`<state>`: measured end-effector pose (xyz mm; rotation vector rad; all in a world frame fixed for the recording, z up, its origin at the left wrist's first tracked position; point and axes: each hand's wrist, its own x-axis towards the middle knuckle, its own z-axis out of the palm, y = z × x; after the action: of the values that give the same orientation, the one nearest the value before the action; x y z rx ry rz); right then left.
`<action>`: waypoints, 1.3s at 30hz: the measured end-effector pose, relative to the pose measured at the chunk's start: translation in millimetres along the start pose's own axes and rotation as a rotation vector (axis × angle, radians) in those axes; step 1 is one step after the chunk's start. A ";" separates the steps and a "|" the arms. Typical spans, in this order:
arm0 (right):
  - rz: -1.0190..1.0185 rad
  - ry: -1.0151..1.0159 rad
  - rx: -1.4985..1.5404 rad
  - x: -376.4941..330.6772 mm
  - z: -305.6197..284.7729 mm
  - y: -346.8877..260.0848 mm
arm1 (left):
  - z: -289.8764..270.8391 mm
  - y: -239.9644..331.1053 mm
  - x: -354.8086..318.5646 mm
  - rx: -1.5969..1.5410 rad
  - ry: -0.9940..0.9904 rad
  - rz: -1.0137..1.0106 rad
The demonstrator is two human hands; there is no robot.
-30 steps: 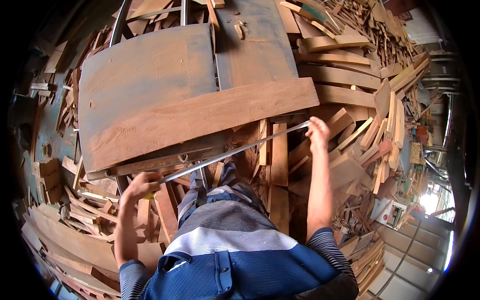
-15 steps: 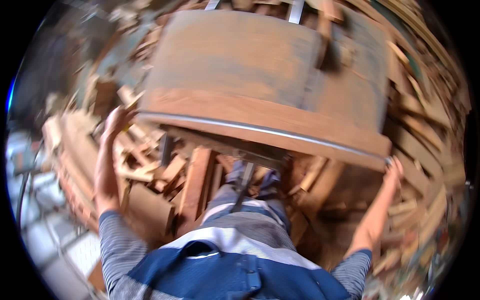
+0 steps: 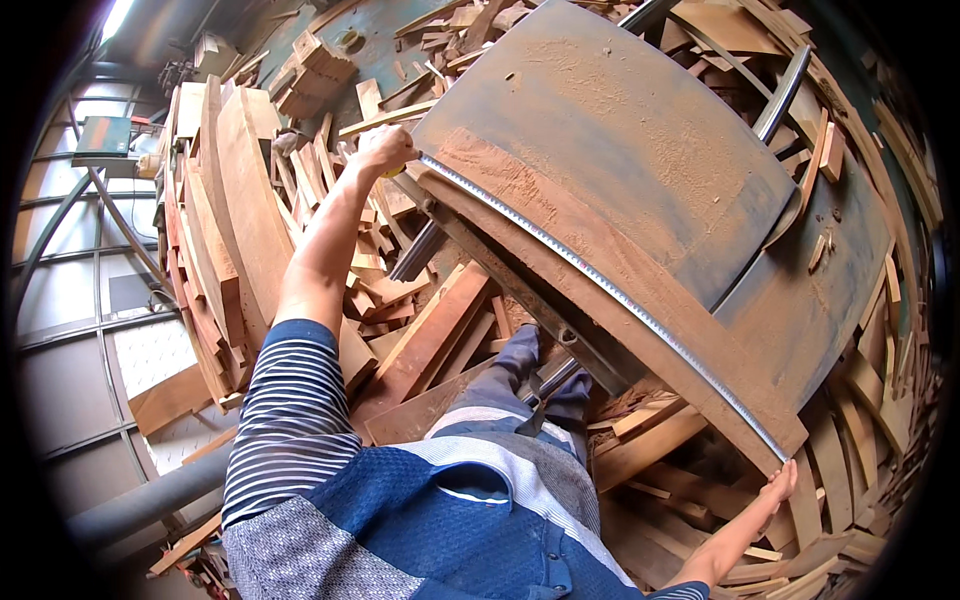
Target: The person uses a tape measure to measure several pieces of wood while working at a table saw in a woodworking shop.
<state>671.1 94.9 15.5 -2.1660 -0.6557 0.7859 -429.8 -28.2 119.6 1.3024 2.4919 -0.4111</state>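
The broad metal worktop (image 3: 640, 150) lay open above the plank (image 3: 600, 290), while heaped wood offcuts (image 3: 300, 180) crowded both ends and, apparently, the gap below beside the person's legs (image 3: 520, 370), leaving little passage there.

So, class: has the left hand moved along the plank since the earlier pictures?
Yes. The left hand now holds the tape measure at the plank end; earlier it was short of it.

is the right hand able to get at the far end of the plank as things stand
Probably not. The right hand sits at the plank's near end, holding the tape measure; the far end is by the left hand, a full plank length away.
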 end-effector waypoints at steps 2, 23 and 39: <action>-0.012 0.007 -0.026 -0.9 5.4 -4.9 | 3.8 -1.5 -1.8 0.010 -0.018 -0.018; -0.075 -0.152 0.573 -18.6 -72.8 33.1 | -28.4 82.9 -112.8 -0.430 -0.492 0.348; 0.168 -0.850 0.455 -457.4 150.2 -10.1 | 67.7 283.9 -278.6 -0.672 -0.736 0.787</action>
<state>251.3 -128.4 91.3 -1.4301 -0.6112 1.7861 -34.1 -105.5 134.1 1.3545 1.2108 0.1294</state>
